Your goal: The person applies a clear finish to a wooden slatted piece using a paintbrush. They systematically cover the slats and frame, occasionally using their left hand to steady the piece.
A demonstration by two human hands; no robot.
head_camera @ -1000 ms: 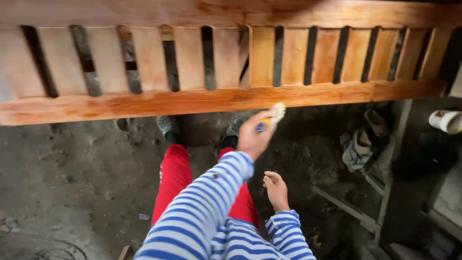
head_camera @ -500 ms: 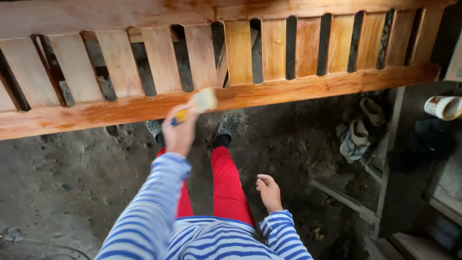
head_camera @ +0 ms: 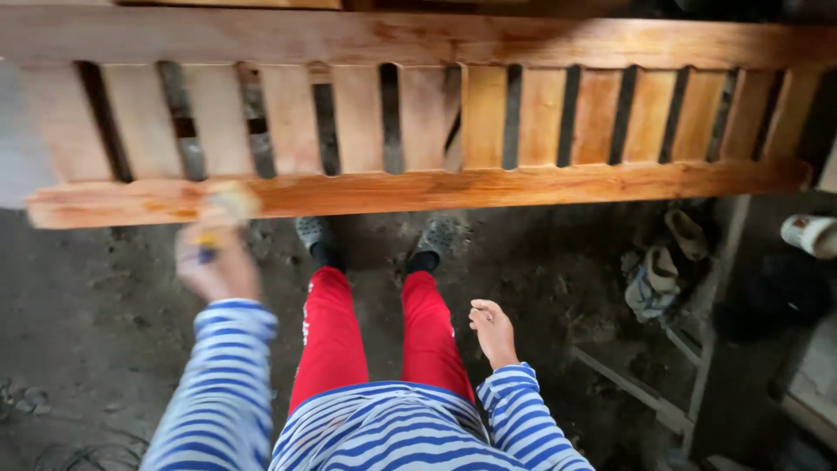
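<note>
My left hand (head_camera: 216,266), fingers clamped on a brush (head_camera: 222,209), touches the wooden rail (head_camera: 488,187) at twelve o'clock, its long axis running three-to-nine; my right hand (head_camera: 494,331) hangs loosely open.

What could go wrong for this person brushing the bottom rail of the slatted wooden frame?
The left hand and brush are motion-blurred, so fast strokes may leave an uneven coat on the rail. Drips could land on the shoes directly below. The loose footwear and boards nearby are trip hazards.
</note>
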